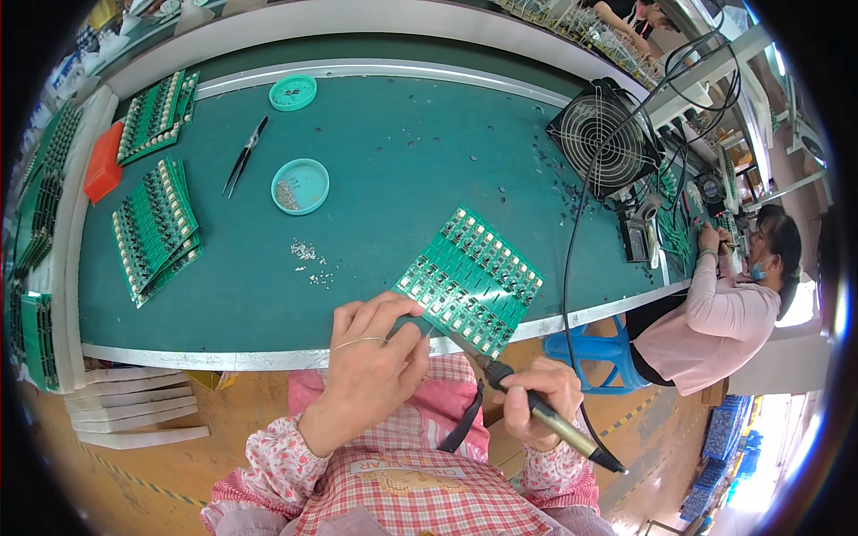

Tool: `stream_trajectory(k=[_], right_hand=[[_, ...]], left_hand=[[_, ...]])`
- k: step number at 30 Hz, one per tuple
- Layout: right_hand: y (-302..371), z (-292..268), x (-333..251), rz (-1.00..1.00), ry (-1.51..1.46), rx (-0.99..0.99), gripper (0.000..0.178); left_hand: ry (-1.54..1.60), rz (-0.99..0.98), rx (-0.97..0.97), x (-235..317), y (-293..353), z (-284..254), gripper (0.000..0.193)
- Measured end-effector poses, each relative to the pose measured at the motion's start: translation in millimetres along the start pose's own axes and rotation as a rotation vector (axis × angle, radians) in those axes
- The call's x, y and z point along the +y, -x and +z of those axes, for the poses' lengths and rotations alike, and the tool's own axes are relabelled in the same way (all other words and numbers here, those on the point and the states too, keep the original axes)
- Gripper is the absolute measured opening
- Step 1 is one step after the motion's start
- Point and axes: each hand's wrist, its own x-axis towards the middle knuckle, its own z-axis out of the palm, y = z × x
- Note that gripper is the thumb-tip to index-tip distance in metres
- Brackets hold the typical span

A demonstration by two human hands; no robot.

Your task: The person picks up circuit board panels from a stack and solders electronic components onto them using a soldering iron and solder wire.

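Circuit board (474,284): at the workbench (357,223)'s near edge, ahead of both hands.
Left hand (380,353): nearer; fingers bent at board's near-left edge, grip unclear.
Right hand (554,382): wrapped around soldering iron (567,431).
Iron's axis: slants forward-left, toward board.

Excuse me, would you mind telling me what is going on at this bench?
The person's right hand grips a pen-shaped soldering iron with a brassy handle, pointed toward a rectangular green circuit board. The left hand is at the board's left corner. Farther off, on the green tabletop, a round turquoise dish holds tiny pale parts, and similar ones lie loose nearby; slim black tweezers lie beside the dish.
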Motion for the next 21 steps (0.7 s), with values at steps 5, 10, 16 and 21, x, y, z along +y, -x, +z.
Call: stream_trajectory(k=[5,10,16,21], right_hand=[[9,5,-1,0.17,0.0,0.101,0.012],[12,10,0,0.167,-0.022,0.132,0.014],[12,9,5,0.085,-0.045,0.117,0.016],[11,14,6,0.079,-0.048,0.129,0.016]], left_hand=[[-0.012,0.002,0.023,6,-1,5,0.016],[-0.02,-0.007,-0.001,6,1,10,0.014],[-0.04,0.004,0.009,5,1,13,0.011],[-0.058,0.008,0.008,5,0,13,0.011]])
